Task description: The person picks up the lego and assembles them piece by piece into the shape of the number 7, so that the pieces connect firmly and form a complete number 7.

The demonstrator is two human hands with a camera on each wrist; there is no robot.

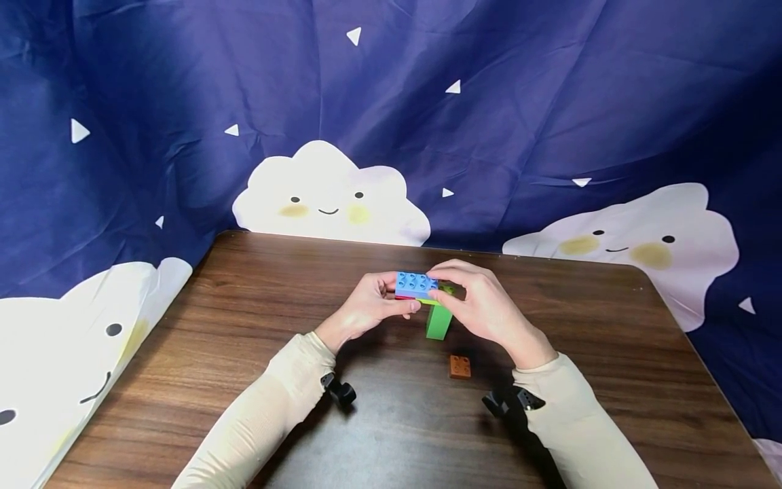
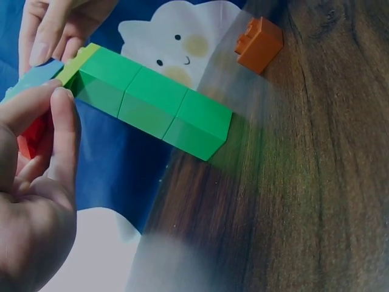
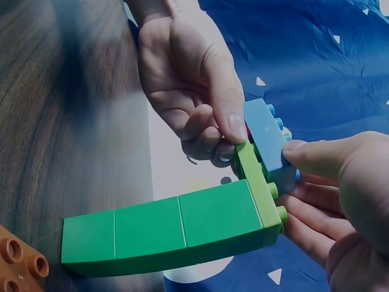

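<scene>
Over the middle of the table, both hands are on a joined building-block structure. A column of three green building blocks point(image 3: 149, 222) hangs down from one end of a flat lime-green building block point(image 3: 258, 188). A studded blue building block point(image 1: 415, 282) lies along the top of the lime piece, and a red building block point(image 2: 30, 140) shows partly behind the fingers. My left hand point(image 1: 373, 299) grips the structure's left end, thumb in front and fingers behind. At the blue block's right end, my right hand point(image 1: 479, 302) pinches it between thumb and fingers.
An orange building block point(image 1: 460, 367) sits studs up on the brown wooden table point(image 1: 244, 353), nearer to me than the green column. Behind the table's far edge hangs a dark blue cloth point(image 1: 391, 88) with white clouds and triangles.
</scene>
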